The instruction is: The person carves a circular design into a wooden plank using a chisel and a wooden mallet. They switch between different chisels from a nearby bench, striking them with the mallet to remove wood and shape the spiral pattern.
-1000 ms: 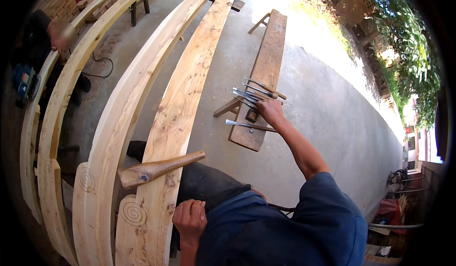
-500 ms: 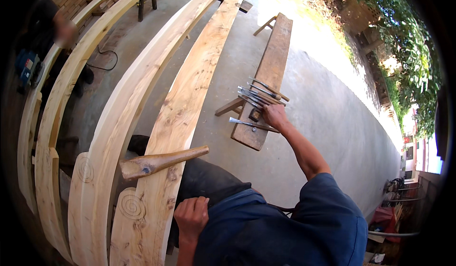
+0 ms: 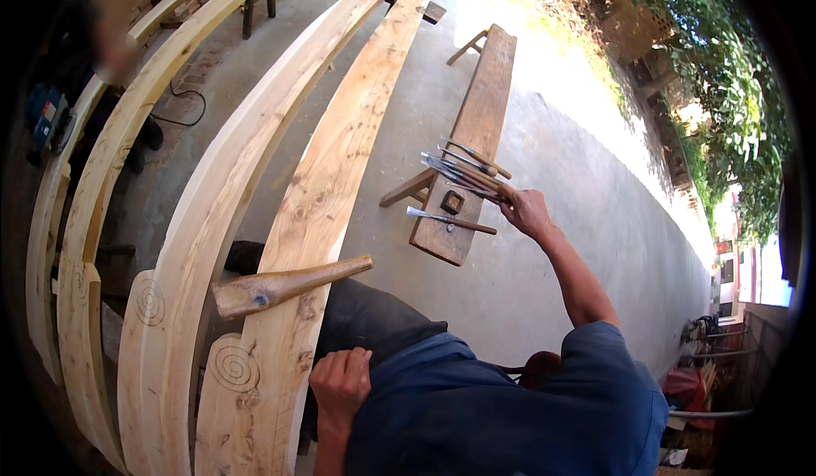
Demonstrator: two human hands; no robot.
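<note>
My right hand (image 3: 527, 213) is at the right side of a narrow wooden bench, its fingers closed round the handle end of a chisel (image 3: 490, 186). Several more chisels (image 3: 459, 167) lie bunched beside it across the bench. A single chisel (image 3: 450, 219) with a splayed blade lies apart, nearer to me, by a small dark square block (image 3: 452, 202). My left hand (image 3: 342, 384) is curled into a loose fist over my lap, beside the near beam; nothing shows in it. A wooden mallet (image 3: 289, 286) rests across that beam.
The long pale beam (image 3: 327, 178) beside me has a spiral carved at its near end. Other curved beams (image 3: 225, 166) run alongside to the left. At far left a person (image 3: 93, 51) stands by a blue power tool (image 3: 47, 119). The bench (image 3: 484, 93) stands on concrete.
My right hand has drawn back to the right and slightly down, uncovering the dark block. The chisel under its fingers seems to have shifted a little with it. My left hand stays put.
</note>
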